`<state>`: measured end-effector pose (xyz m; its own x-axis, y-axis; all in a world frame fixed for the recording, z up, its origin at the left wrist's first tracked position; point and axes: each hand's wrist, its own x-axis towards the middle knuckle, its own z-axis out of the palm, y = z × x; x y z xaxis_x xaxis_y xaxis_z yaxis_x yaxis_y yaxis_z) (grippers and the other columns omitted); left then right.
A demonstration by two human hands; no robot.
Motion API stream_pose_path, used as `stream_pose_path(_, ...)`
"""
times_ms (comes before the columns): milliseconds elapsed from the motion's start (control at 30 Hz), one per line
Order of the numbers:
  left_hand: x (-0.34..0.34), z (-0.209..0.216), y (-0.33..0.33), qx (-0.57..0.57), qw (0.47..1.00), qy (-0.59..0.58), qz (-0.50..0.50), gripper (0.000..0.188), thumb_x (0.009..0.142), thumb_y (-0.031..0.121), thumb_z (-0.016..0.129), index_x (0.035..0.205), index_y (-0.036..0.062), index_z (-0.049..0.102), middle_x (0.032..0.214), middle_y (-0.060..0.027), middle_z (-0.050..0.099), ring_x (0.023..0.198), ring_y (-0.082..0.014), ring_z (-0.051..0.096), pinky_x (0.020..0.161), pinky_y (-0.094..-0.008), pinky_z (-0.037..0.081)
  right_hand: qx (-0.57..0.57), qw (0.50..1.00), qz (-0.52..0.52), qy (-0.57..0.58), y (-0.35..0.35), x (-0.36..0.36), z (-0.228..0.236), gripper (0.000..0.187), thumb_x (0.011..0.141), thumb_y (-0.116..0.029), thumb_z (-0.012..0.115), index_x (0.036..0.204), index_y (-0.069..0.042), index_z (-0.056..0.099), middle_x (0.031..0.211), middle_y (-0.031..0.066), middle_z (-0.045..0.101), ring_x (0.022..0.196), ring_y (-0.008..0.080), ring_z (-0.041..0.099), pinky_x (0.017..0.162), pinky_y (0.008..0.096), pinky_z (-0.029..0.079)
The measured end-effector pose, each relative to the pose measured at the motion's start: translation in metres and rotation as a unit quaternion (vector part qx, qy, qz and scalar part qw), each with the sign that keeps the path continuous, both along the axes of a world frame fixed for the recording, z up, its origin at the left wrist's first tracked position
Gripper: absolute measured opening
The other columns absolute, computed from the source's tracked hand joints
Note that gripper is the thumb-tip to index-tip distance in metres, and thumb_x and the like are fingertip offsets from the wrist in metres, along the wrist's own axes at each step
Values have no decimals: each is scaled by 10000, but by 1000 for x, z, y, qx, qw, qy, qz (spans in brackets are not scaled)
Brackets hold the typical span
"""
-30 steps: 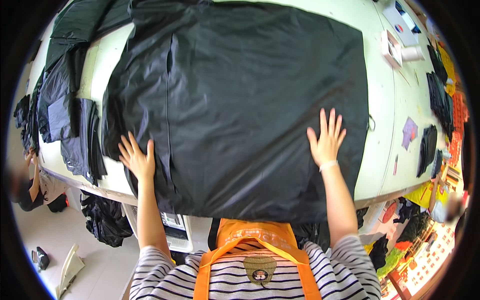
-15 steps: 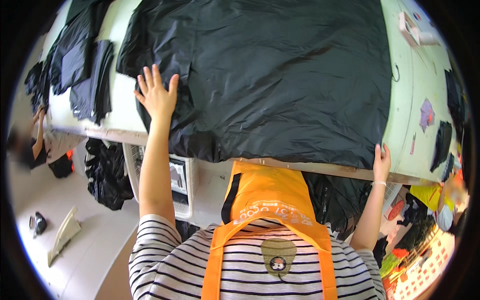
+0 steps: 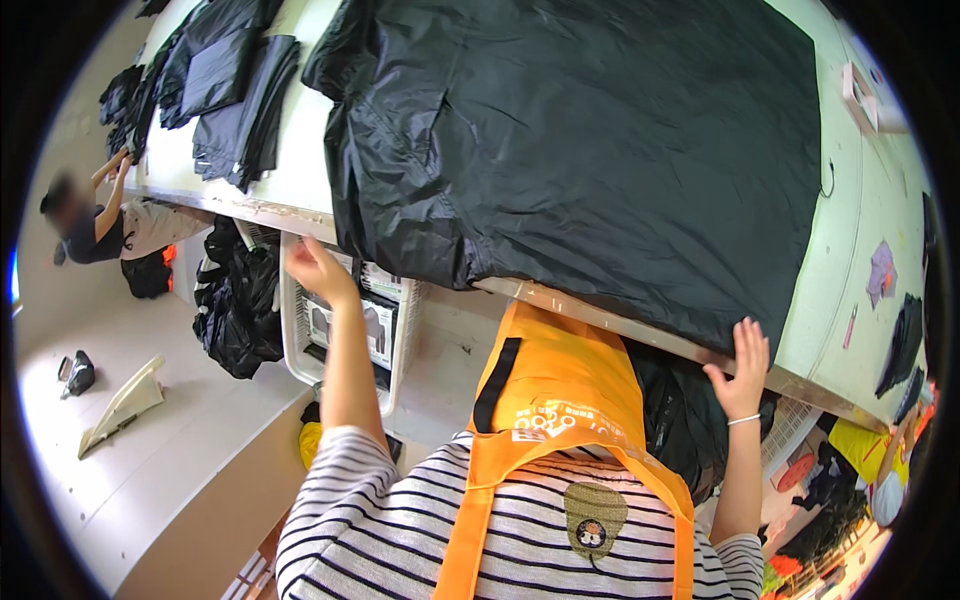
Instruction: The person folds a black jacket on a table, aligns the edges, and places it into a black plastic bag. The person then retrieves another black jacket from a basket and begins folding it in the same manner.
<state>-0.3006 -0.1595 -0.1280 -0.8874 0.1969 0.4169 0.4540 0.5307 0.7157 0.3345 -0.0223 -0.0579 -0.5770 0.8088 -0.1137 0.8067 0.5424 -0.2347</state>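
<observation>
A large piece of thin, glossy black fabric (image 3: 600, 150), possibly a garment, lies spread over the pale table (image 3: 300, 120). Its left part is wrinkled and bunched; the right part is flatter. My left hand (image 3: 322, 272) is off the fabric, just in front of the table's edge and above a white basket (image 3: 293, 330). Its fingers are loosely bent, with nothing seen in them. At the fabric's near right corner, my right hand (image 3: 742, 370) has its fingers stretched and thumb apart, fingertips at the hem.
Folded black pieces (image 3: 245, 110) lie at the table's left, near another person (image 3: 95, 225). A purple scrap (image 3: 880, 272), a thin red tool (image 3: 850, 327) and a white holder (image 3: 860, 98) lie at the right. Black fabric (image 3: 240, 300) hangs beside the basket.
My left hand has come off the fabric and moved nearer, past the table's edge. The fingers of my right hand have let go of the corner and spread. The view has turned.
</observation>
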Motion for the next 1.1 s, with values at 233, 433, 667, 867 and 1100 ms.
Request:
stream_pose_path(233, 21, -77, -43, 102, 868, -483, -53, 677, 859, 608, 527, 1199, 23, 518, 1097, -64, 562, 899, -184, 549, 753, -305, 439, 42, 999, -27, -9, -18, 11, -24, 637, 708, -71, 708, 1301, -88, 473, 1378, 114, 441, 1273, 312, 408, 1050, 431, 326)
stream_pose_path(433, -7, -21, -95, -15, 849, -527, 39, 733, 870, 560, 543, 1278, -44, 468, 1245, -152, 535, 1097, -264, 558, 874, -373, 490, -17, 999, -42, 13, -12, 64, -5, 302, 684, -10, 693, 973, -75, 631, 1019, 79, 601, 1059, 281, 556, 906, 398, 425)
stream_pose_path(667, -32, 134, -39, 223, 701, -638, -226, 503, 971, 423, 412, 1250, 19, 520, 1234, -136, 577, 1131, -281, 556, 1007, -427, 404, -265, 884, -291, 252, 76, 101, 53, 132, 792, -21, 644, 923, -5, 643, 853, 0, 625, 790, 84, 564, 753, 246, 472)
stream_pose_path(867, -104, 179, 205, 176, 405, -662, -606, 587, 957, 515, 388, 1085, -22, 590, 1075, -123, 652, 1055, -205, 588, 989, -329, 385, -19, 892, -339, 298, 269, 49, 35, 618, 815, -328, 714, 1288, -4, 484, 1169, 90, 580, 1132, 164, 494, 994, 292, 349)
stream_pose_path(1100, -140, 47, 135, -114, 914, -224, -317, 365, 891, 242, 621, 1138, -28, 614, 987, -95, 644, 927, -127, 566, 788, -275, 451, -81, 903, -383, 179, 261, 80, -37, 690, 885, -515, 555, 1298, 32, 475, 1242, 152, 560, 1206, 219, 477, 1028, 299, 325)
